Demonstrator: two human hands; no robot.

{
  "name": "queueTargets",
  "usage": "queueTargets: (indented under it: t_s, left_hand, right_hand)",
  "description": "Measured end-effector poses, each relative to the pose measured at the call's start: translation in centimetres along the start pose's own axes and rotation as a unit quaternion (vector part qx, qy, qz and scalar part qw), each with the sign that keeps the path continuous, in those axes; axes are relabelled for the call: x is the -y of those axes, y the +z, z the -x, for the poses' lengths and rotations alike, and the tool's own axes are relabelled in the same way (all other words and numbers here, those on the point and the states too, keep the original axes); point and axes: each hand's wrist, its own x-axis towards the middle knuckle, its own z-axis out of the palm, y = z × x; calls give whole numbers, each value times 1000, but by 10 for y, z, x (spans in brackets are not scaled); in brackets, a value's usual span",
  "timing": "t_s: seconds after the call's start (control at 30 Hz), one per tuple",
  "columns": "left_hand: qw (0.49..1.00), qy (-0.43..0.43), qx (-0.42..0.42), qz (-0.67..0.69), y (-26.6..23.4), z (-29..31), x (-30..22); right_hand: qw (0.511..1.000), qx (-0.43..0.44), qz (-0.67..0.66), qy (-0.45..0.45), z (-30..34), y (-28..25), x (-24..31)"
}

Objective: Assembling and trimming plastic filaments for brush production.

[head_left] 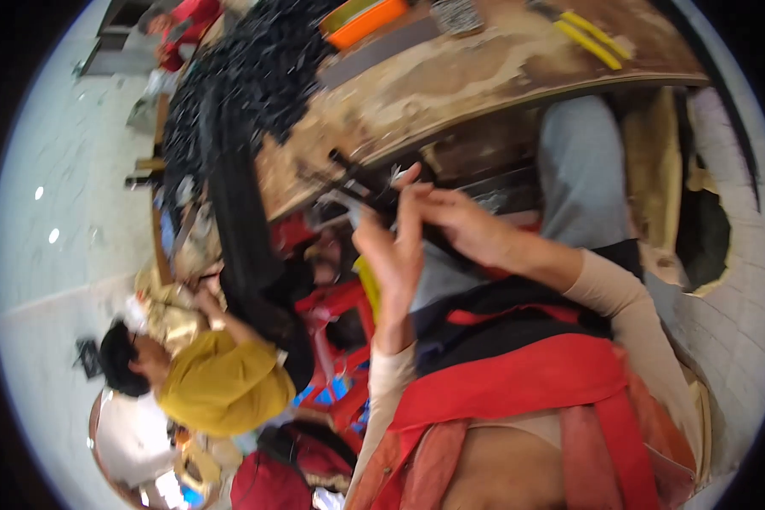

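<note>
My left hand (387, 255) is in front of the table's near edge, its fingers closed around a thin dark piece (357, 189) with a pale grey end. A short black tube-like end sticks up beyond it. Close against it on the right, my right hand (463, 219) has its fingers bent together at a small shiny, silvery bit (398, 173). Blur and my own fingers hide what the right hand grips. Both hands are above my lap, near a dark opening under the tabletop.
Black strips (238, 76) heap on the wooden table (450, 89), with a long black band (236, 195) hanging off it. Behind lie an orange tray (365, 24), a grey bar (382, 55) and yellow-handled pliers (591, 41). A person in yellow (229, 382) works at left, near a red stool (331, 327).
</note>
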Motion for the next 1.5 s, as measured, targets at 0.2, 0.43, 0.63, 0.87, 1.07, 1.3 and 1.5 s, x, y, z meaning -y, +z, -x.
queueTargets:
  t_s: [0.2, 0.43, 0.63, 0.87, 1.07, 1.3, 1.5]
  left_hand:
    - [990, -23, 109, 85, -9, 4, -8]
    - [896, -116, 179, 390, 13, 18, 10]
    - [910, -187, 153, 337, 30, 9, 5]
    - [918, -193, 125, 323, 23, 5, 1]
    - [916, -122, 161, 346, 21, 11, 11]
    - [916, -116, 181, 338, 13, 20, 10]
    - [914, -130, 201, 328, 13, 18, 9]
  right_hand:
    - [733, -10, 645, -215, 36, -50, 89]
    - [307, -308, 875, -213, 20, -139, 243]
    - [511, -249, 775, -277, -1, -173, 252]
    - [833, 22, 504, 227, 49, -37, 228]
    - [742, 108, 660, 49, 77, 11, 162]
    - [710, 107, 696, 11, 73, 22, 143]
    - [674, 105, 731, -32, 73, 18, 140]
